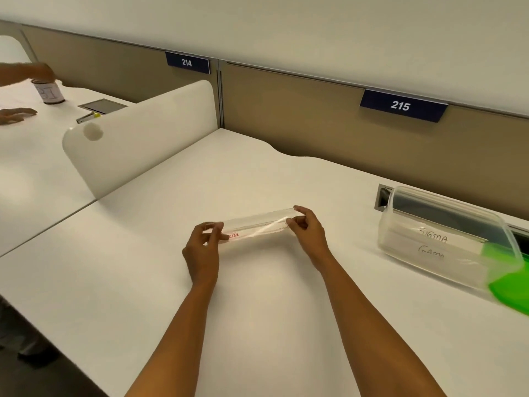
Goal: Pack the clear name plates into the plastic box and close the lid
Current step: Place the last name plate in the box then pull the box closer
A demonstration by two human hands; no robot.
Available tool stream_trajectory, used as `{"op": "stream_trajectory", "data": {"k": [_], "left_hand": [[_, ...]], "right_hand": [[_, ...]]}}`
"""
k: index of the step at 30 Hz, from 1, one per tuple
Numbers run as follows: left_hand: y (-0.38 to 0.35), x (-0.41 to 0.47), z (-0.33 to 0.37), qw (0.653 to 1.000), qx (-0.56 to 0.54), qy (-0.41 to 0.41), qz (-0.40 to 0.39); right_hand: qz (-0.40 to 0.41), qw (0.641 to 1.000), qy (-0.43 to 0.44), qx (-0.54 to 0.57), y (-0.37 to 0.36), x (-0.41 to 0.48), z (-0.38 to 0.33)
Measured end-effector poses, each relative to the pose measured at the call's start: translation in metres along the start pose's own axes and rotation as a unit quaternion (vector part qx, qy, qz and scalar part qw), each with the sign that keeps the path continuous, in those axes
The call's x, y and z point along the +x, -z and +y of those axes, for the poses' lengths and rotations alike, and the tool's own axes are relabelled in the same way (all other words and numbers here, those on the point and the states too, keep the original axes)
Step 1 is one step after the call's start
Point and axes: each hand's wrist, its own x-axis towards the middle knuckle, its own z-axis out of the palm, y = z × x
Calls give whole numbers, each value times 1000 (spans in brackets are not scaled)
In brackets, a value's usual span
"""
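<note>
Both ends of a clear, long, narrow plastic name plate are pinched between curled fingertips: the left end, marked by a small red label, by the fingers of the left hand, the right end by the fingers of the right hand. The plate is held low over the white desk top, its long axis running left to right and angled slightly away at the right end; contact with the desk cannot be told, nor whether one plate or several are held. A translucent plastic box bearing a handwritten label lies well apart to the right, apparently tipped on its side, with a bright green lid at its near end. The right hand is the nearer, so a rightward carry, roughly along the plate's own axis, is judged necessary.
</note>
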Motion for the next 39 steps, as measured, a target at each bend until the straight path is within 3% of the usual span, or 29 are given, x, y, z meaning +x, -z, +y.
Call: {"op": "stream_trajectory", "data": {"k": [4, 7, 11, 15, 21, 27, 32, 39], "left_hand": [[-10, 11, 36, 999, -25, 22, -18], [-19, 21, 54, 993, -49, 101, -41], [-30, 34, 73, 967, -37, 210, -139], [-46, 32, 93, 944, -74, 236, -220], [-78, 5, 114, 945, -45, 116, -302], [-102, -25, 133, 924, -32, 23, -379], [-126, -47, 147, 927, -9, -30, -374], [-166, -76, 164, 928, 76, -147, -334]], "right_hand": [[30, 997, 32, 64, 22, -5, -25], [18, 995, 62, 71, 43, -11, -39], [-3, 995, 87, 58, 73, -22, -47], [42, 992, 80, 87, 102, -34, -52], [130, 983, 54, 121, 143, -50, -58], [182, 971, 23, 154, 197, -67, -55], [166, 975, 20, 147, 239, -80, -50], [208, 977, 38, 13, 288, -92, -53]]}}
